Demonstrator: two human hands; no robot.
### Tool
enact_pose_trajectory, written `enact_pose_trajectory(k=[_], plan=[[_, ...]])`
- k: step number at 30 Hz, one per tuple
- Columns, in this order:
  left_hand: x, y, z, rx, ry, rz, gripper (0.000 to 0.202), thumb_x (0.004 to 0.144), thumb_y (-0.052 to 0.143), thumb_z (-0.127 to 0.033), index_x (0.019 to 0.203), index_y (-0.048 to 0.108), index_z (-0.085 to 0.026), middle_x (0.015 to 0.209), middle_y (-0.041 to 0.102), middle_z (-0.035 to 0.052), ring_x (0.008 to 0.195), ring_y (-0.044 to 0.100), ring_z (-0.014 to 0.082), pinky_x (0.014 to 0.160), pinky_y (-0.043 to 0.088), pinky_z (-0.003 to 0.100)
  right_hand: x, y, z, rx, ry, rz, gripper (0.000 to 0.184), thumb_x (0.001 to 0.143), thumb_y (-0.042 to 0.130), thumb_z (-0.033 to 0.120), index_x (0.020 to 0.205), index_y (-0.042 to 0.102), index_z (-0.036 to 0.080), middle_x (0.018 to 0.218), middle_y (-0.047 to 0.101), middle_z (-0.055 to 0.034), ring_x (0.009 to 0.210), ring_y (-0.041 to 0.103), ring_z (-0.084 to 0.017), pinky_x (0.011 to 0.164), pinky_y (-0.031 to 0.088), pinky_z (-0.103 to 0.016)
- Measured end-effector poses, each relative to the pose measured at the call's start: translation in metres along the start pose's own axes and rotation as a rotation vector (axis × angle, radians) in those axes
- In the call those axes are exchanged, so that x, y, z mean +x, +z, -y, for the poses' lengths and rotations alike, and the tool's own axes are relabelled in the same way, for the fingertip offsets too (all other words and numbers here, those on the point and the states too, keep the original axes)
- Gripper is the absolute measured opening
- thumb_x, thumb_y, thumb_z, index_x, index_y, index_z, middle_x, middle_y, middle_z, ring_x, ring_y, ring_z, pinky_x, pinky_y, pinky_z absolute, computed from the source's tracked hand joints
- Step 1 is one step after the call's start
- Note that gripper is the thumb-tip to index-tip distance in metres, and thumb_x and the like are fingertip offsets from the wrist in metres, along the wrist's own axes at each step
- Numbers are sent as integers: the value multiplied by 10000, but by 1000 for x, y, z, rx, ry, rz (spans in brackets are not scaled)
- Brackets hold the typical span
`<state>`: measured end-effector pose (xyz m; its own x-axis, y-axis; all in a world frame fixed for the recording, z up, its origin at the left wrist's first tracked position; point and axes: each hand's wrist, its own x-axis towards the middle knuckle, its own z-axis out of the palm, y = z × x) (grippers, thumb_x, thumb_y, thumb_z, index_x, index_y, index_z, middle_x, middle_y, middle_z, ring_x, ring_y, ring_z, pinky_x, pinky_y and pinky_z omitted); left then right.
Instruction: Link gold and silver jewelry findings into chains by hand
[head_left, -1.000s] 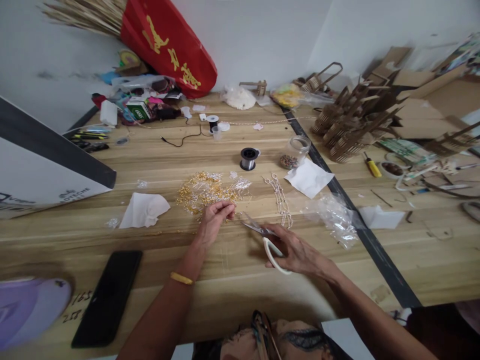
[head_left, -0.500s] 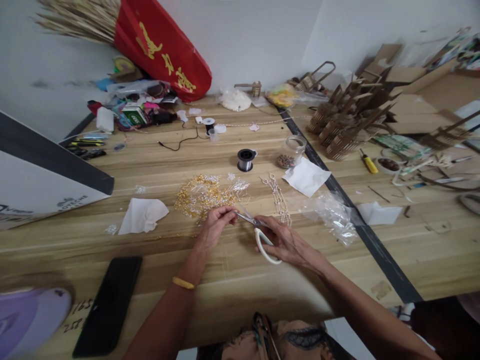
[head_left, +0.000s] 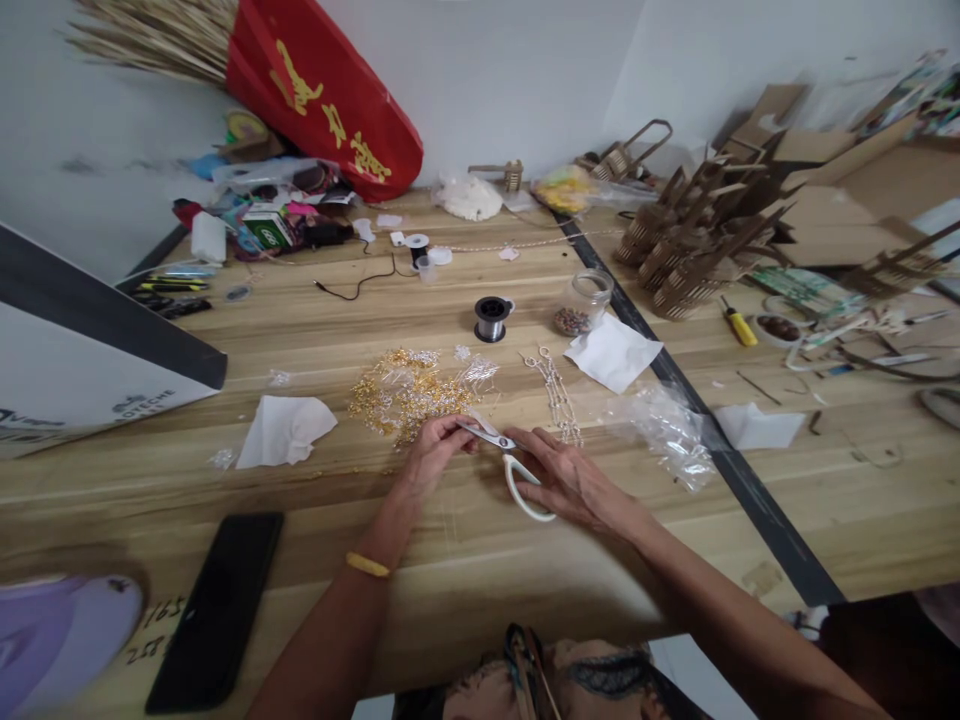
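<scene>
My right hand [head_left: 564,480] is closed on white-handled scissors [head_left: 517,484], fingers through and around the grips. The blades point left and reach my left hand [head_left: 441,446], whose fingers are pinched together at the blade tips. What the left fingers hold is too small to make out. Just beyond that hand lies a pile of gold and silver beads [head_left: 409,385] with clear pieces at its right side. Several beaded strands [head_left: 555,400] rest on the wood behind my right hand.
A wire spool [head_left: 491,320] and a glass jar [head_left: 589,300] with beads stand behind the pile. White paper [head_left: 285,432] lies left, a clear plastic bag [head_left: 671,440] right. A black phone [head_left: 217,610] is near the front edge. Small woven baskets [head_left: 675,250] crowd the back right.
My right hand and the scissors have shifted slightly left, bringing the blades further over the left fingertips. The left hand has barely moved.
</scene>
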<state>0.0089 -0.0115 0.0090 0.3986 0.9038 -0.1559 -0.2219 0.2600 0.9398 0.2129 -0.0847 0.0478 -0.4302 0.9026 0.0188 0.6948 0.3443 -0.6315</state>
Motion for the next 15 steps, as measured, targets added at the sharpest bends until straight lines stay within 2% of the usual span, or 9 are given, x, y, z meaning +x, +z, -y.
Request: enact_pose_trajectory(k=[5,15], plan=[[-1,2,-3,-22,-1,5,208,646,732,-301,743,682,-123,669,628,26,589,530,108,588,410,244,2,2,0,-55,-17,-21,538,858,549,295,1340,322,214,1018,537,-74,837,562,-182,740,469,-311],[-1,0,-3,20,-10,2,184,657,718,-286,730,673,-124,655,616,19,588,525,107,598,416,242,3,4,1,22,5,-20,481,874,529,256,1318,348,228,974,531,-58,819,566,-181,744,473,-309]])
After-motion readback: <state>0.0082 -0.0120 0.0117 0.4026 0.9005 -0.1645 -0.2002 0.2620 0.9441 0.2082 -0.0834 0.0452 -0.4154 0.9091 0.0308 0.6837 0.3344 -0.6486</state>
